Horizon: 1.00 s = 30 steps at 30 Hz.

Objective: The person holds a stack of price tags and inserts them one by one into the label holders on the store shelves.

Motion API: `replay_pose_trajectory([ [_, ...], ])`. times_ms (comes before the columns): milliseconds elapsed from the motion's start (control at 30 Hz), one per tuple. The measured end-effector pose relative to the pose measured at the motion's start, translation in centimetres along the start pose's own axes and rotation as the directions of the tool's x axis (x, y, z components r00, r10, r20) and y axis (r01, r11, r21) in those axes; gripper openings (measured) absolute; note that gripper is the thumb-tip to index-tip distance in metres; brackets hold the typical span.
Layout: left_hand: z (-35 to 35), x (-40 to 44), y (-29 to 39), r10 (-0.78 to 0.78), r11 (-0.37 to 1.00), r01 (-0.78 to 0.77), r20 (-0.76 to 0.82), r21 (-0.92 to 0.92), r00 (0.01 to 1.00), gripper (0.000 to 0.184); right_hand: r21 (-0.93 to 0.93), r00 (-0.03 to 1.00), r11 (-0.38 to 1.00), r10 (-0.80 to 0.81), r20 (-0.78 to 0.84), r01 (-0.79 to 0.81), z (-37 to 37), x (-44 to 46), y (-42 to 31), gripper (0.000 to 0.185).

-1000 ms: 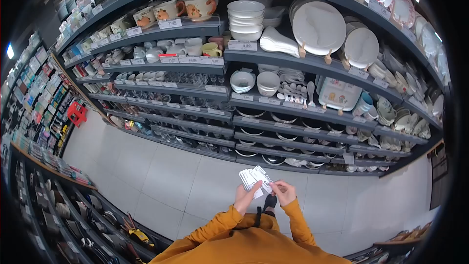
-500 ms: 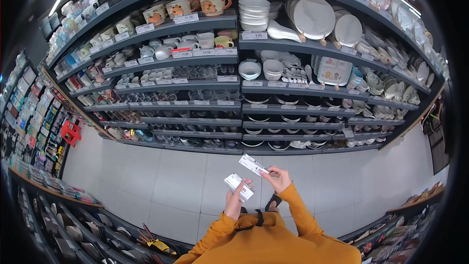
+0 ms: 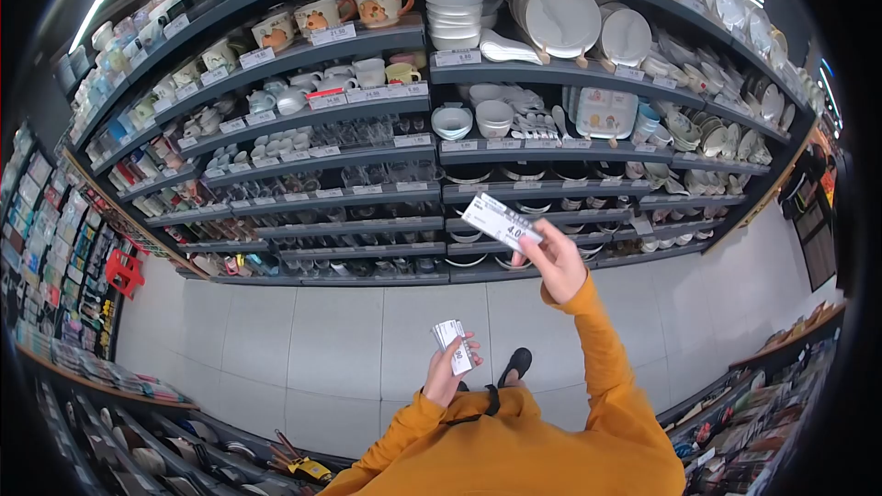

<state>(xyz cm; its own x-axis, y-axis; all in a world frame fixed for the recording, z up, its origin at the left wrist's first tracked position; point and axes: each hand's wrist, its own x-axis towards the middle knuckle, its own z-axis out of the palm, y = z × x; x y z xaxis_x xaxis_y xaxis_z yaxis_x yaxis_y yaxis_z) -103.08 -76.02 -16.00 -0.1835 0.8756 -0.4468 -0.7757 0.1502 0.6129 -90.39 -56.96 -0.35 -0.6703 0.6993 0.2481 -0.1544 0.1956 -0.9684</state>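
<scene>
My right hand is raised in front of the shelves, thumb and fingers pinching one end of a white price tag that reads about 4.00. Lower down, close to my body, my left hand is closed around a small stack of price tags, the top one ending in 90. Part of the raised tag covers the lower shelf edges behind it. The two hands are well apart.
A tall shelf unit ahead carries white bowls, plates, bear-pattern mugs and glassware, with tags along the shelf edges. A red stool stands at left on the tiled floor. More racks are behind me.
My right hand has moved up and forward, carrying its price tag toward the shelves. My left hand stays low with its stack, which is now turned more upright. The view has shifted slightly.
</scene>
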Motion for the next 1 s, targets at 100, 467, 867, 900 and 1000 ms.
replay_pose_trajectory([
  [100, -0.1, 0.0, -0.2, -0.008, 1.000, 0.008, 0.014, 0.005, 1.000, 0.038, 0.024, 0.998, 0.998, -0.049, -0.034, 0.050, 0.1, 0.9, -2.1, 0.014],
  [467, -0.5, 0.2, 0.0, -0.044, 0.999, 0.043, 0.044, 0.019, 0.998, 0.036, 0.000, 0.995, 0.996, -0.093, 0.025, 0.093, -0.1, 2.5, -5.2, 0.018],
  [867, -1.5, 1.6, -0.2, 0.010, 0.999, -0.012, -0.039, -0.049, 0.999, 0.031, 0.039, 0.996, 0.997, -0.070, 0.058, 0.068, -0.3, 3.2, -5.3, 0.021],
  [900, -1.6, 1.7, -0.2, 0.009, 0.998, -0.012, -0.038, -0.064, 0.999, 0.031, 0.036, 0.996, 0.997, -0.071, 0.062, 0.069, -0.3, 3.3, -5.2, 0.022],
  [1000, -1.5, 1.9, 0.0, -0.001, 0.995, -0.002, -0.037, -0.099, 0.999, 0.030, 0.018, 0.996, 0.998, -0.059, 0.065, 0.058, -0.5, 3.4, -5.4, 0.022],
])
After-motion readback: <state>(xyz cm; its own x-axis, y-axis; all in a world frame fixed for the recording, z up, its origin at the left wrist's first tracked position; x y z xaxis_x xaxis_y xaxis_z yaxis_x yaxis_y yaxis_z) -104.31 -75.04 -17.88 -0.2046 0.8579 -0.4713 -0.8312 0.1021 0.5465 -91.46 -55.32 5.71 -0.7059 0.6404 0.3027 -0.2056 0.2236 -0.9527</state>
